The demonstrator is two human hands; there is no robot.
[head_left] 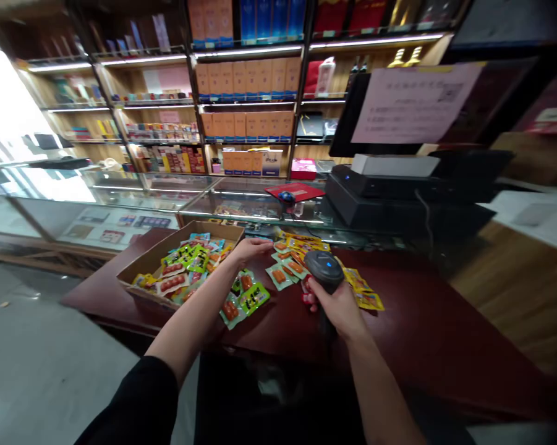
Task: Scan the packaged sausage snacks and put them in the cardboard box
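My right hand [340,306] is wrapped around the handle of a dark grey barcode scanner [323,264], its head pointing forward over the table. Red-wrapped items [309,296] lie beside that hand, partly hidden by it. Stretched forward, my left hand [253,249] has its fingertips together at the edge of a small snack packet [282,246], which they appear to pinch. More clear sausage packets [279,276] and yellow packets [306,244] lie loosely around the scanner. By my left forearm, a green packet [255,298] rests outside an open cardboard box [132,269] of mixed snack packets.
Everything lies on a dark red table [412,327]. Yellow packets [369,300] spread right of the scanner. Behind are a glass display counter [162,191], a red folder [301,191] and a monitor with a taped paper sheet [412,105]. Shelves of orange boxes [248,80] line the wall.
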